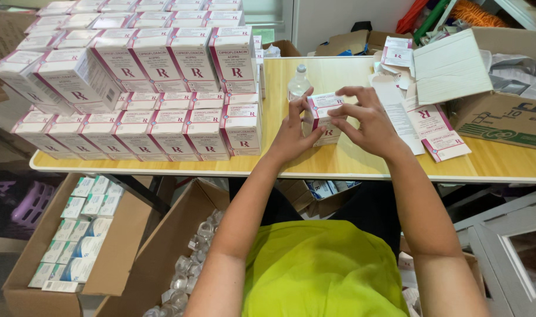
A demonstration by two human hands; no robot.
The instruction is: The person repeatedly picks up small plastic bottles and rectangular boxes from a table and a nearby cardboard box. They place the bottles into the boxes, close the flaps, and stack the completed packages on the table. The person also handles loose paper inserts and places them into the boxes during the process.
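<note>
Both our hands, left hand [292, 134] and right hand [366, 120], clamped on small carton [325, 117] beside vial [298, 83]; flap probably half-closed; we press evenly, square.

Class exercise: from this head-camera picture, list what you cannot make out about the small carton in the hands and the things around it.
Head view:
- small carton: front face and flaps hidden by left hand and right hand; contents unseen.
- clear bottle: base hidden behind the left hand's fingers.
- floor box of glass vials: cut off by bottom edge.
</note>
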